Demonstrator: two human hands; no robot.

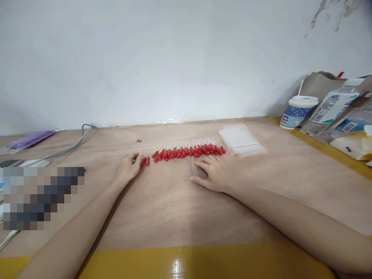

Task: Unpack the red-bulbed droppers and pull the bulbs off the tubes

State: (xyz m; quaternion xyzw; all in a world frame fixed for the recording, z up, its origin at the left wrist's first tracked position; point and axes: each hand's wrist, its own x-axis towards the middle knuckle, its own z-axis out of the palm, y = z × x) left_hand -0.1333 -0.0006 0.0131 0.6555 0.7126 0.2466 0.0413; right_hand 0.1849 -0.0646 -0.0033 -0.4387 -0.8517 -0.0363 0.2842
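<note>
A row of several clear droppers with red rubber bulbs (190,150) lies across the middle of the wooden table (162,209). My left hand (129,167) rests curled at the row's left end, its fingertips touching two loose red bulbs (145,161). My right hand (210,173) lies flat with fingers spread just below the row, its fingertips on a few bare clear glass tubes (192,166).
A stack of clear zip bags (241,141) lies right of the row. A lidded paper cup (298,111), a plastic bottle (329,110) and packets stand at the far right. Grey cables (69,148), a purple pouch (30,138) and a blurred patch are at left. Yellow tape (186,260) edges the table.
</note>
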